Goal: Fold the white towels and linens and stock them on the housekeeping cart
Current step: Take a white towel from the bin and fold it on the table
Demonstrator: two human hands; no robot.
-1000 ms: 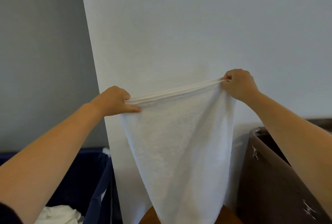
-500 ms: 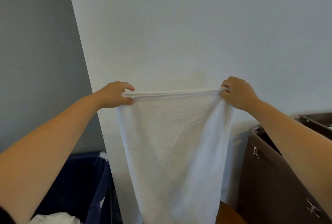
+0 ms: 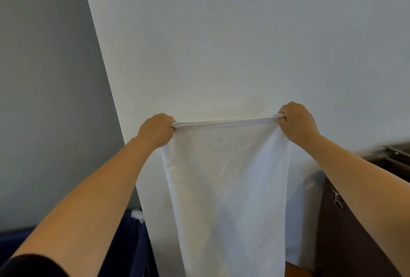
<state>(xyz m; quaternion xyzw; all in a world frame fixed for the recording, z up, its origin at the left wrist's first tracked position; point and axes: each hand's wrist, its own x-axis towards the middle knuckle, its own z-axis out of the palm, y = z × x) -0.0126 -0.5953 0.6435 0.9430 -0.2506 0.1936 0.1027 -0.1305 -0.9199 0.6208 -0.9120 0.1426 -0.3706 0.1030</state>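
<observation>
White terry towel (image 3: pixel 226 188) hangs in mid-air before the wall, apparently doubled, top edge taut between left hand (image 3: pixel 156 130) and right hand (image 3: pixel 297 122); each hand is closed, pinching one top corner. Judged soft, light and limp; best held at corners or hem. Navy cloth bin (image 3: pixel 124 243) lower left, brown cart (image 3: pixel 346 232) right: contents not visible.

White wall (image 3: pixel 244 32) beside grey wall (image 3: pixel 44 76), navy bin (image 3: pixel 131 243) below.

Your one head camera looks forward from close behind your left hand (image 3: pixel 156 130) and right hand (image 3: pixel 297 122), facing the wall (image 3: pixel 244 32).
</observation>
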